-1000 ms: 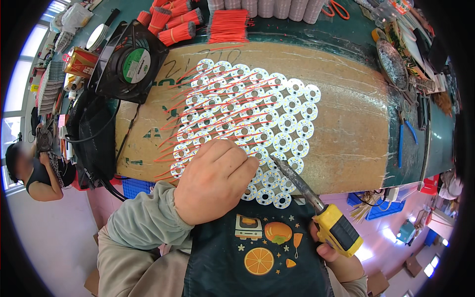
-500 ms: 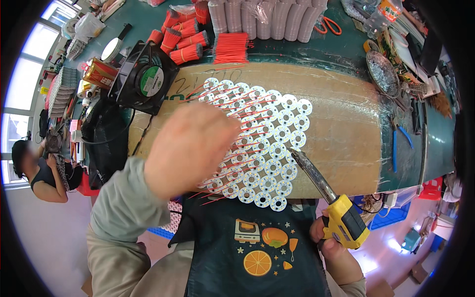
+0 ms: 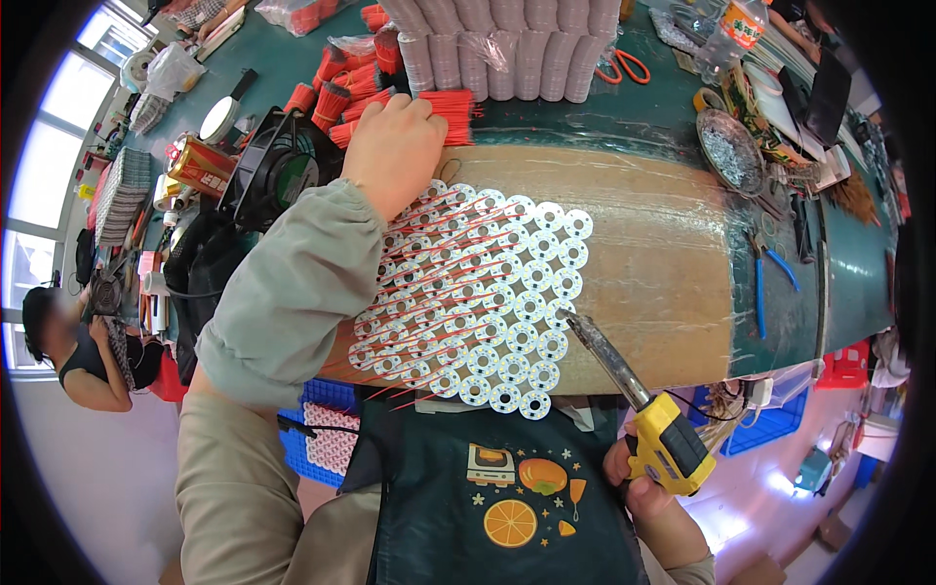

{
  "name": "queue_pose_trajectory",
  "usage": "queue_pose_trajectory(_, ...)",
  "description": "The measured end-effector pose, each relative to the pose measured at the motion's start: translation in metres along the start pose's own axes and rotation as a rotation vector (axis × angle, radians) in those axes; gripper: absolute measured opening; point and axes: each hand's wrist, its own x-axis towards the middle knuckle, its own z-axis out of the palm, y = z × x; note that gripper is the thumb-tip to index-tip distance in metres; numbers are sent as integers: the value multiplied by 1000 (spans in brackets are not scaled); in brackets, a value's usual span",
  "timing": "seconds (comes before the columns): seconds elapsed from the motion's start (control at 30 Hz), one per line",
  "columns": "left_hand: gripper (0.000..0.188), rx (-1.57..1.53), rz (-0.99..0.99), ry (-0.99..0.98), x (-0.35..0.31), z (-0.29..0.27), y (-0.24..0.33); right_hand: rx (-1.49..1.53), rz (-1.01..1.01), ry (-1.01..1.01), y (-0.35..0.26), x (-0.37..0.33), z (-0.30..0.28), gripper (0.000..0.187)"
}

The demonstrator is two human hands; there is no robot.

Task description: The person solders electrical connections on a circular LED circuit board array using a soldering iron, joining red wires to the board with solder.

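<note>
My left hand [image 3: 400, 146] reaches over the far edge of the cardboard, its bent fingers down on loose red wires [image 3: 454, 115]; the fingertips are hidden. In my right hand [image 3: 639, 478] is a soldering iron [image 3: 673, 444] with a yellow and black handle. Its dark tip points left, at the right edge of a panel of round white LED boards [image 3: 531, 307]. Thin red wires [image 3: 444, 317] lie slantwise over the left and middle rows of these boards. My left sleeve covers part of the panel's left side.
Cardboard [image 3: 663, 283] lies under the boards. Beyond are bundled red wires [image 3: 331, 102], stacked grey-white discs [image 3: 497, 58] and red-handled scissors [image 3: 624, 66]. A black fan [image 3: 283, 166] stands left; a metal dish [image 3: 729, 151] and blue-handled pliers [image 3: 760, 283] lie right. Another person [image 3: 93, 341] sits far left.
My left hand has moved away from over the boards to the loose red wires beyond them. My right hand still holds the soldering iron near the panel's right edge. The view has shifted slightly.
</note>
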Motion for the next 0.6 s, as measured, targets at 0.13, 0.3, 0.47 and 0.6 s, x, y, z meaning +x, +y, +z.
queue_pose_trajectory(0.13, 7, 34, 3, 18, 3, 2, 1, -64, 26, 2, -5, -2, 3, 47)
queue_pose_trajectory(0.3, 8, -48, 15, 114, 3, 8, -2, -68, -16, -9, 0, -3, 1, 44)
queue_pose_trajectory(0.47, 8, -113, -12, 110, 6, 4, -6, -23, -13, -33, 3, -1, 1, 44)
queue_pose_trajectory(0.6, 7, -131, 0, 112, 2, 6, -9, -35, -9, -86, 9, 4, -3, 44)
